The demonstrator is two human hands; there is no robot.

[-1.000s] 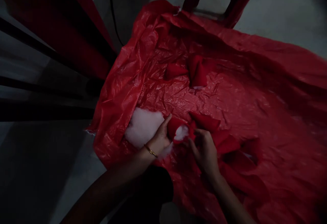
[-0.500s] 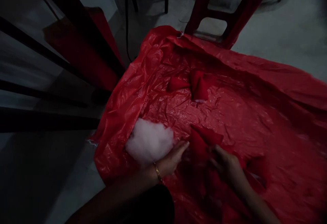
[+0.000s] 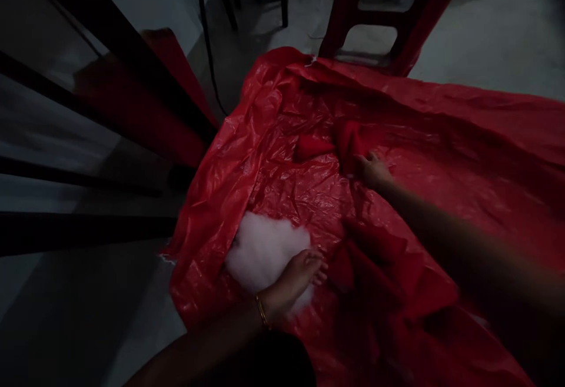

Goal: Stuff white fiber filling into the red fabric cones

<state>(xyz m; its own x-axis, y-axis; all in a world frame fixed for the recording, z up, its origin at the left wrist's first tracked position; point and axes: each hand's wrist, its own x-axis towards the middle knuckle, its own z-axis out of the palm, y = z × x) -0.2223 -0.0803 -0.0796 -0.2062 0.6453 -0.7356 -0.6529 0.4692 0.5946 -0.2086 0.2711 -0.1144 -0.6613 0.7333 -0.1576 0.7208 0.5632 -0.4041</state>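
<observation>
Red fabric pieces (image 3: 348, 139) lie toward the far part of a crinkled red plastic sheet (image 3: 304, 192). At their near right edge, my right hand (image 3: 375, 170) has its fingers closed on one of them. My left hand (image 3: 304, 270), with a gold bangle at the wrist, hovers at the right side of a fluffy white wad of stuffing (image 3: 265, 251). Its fingers are loosely curved and apart, with nothing visible in them. To the right of that hand sits a heap of more red fabric pieces (image 3: 384, 263). Dim light blurs their edges.
A red plastic stool (image 3: 375, 19) stands beyond the sheet's far edge. Dark bars (image 3: 88, 228) run along the left side, with a red panel-like object (image 3: 172, 63) behind them. Pale floor (image 3: 498, 39) shows at the upper right.
My right hand has left the near heap and reached forward to the far red fabric pieces. My left hand has stayed by the stuffing, its fingers now more curved. The view has shifted slightly.
</observation>
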